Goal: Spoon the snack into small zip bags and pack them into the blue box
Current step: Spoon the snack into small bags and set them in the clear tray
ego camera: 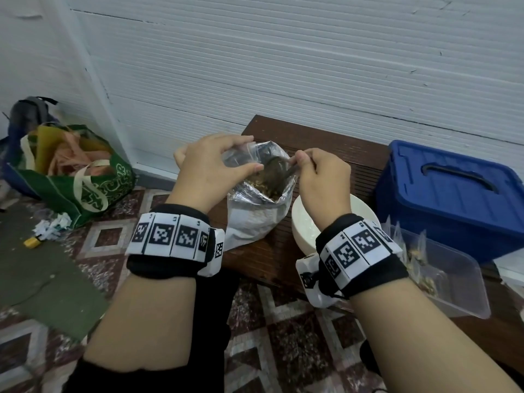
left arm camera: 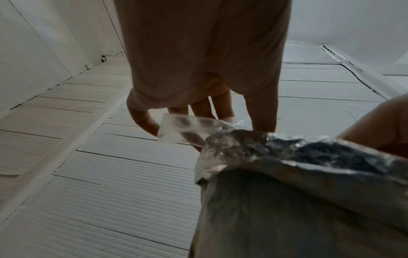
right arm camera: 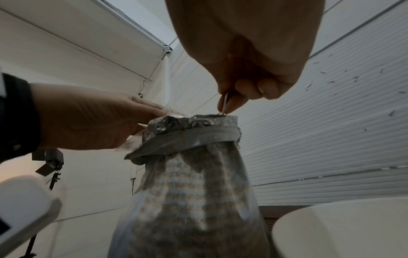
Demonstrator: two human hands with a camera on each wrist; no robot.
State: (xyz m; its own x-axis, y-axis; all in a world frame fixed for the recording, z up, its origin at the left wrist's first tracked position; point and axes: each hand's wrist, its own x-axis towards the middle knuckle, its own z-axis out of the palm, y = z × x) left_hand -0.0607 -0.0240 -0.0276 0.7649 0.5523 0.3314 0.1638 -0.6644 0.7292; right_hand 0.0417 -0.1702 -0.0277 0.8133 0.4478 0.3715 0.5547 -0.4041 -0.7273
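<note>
An open silver foil snack bag [ego camera: 259,211] stands on the dark wooden table [ego camera: 326,143], with brown snack showing inside. My left hand [ego camera: 249,153] pinches a small clear zip bag [ego camera: 235,158] by its rim over the foil bag's mouth. In the left wrist view the zip bag [left arm camera: 187,129] hangs from my fingers [left arm camera: 198,108] and looks empty. My right hand [ego camera: 301,159] pinches the handle of a metal spoon [ego camera: 279,170], whose bowl is down in the snack. The blue box [ego camera: 453,194] sits at the right with its lid on.
A white bowl [ego camera: 304,222] stands right of the foil bag, under my right wrist. A clear plastic tub [ego camera: 453,279] holding several filled zip bags sits in front of the blue box. A green shopping bag [ego camera: 79,180] and paper scraps lie on the tiled floor at the left.
</note>
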